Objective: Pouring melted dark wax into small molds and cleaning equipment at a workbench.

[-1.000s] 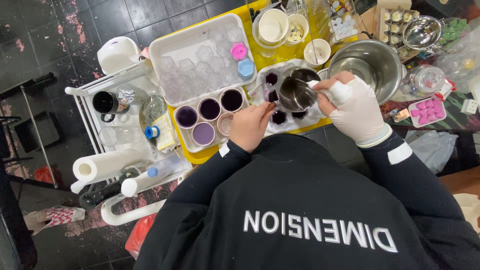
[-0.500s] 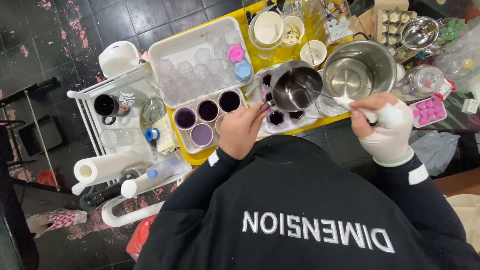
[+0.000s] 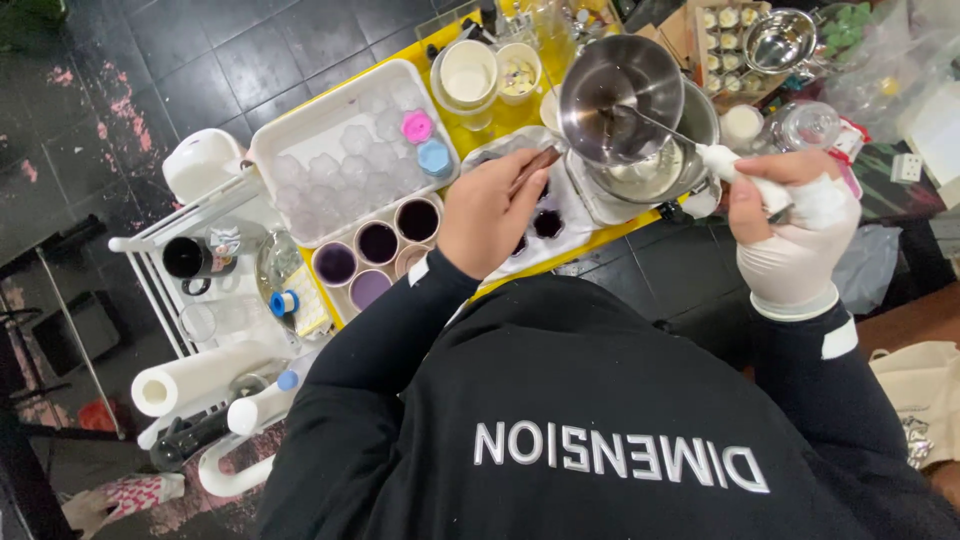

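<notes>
From the head view, the white-gloved right hand grips the white handle of a small steel saucepan held above a larger steel bowl, while the bare left hand, fingers curled, pinches a brown stick over a white mould tray on the yellow surface.

A yellow bench over a dark tiled floor carries a white tray of clear moulds, a second tray of purple-filled cups, white cups and a large steel bowl. Just beside it, a white wire rack holds a paper roll, a black mug and bottles.
</notes>
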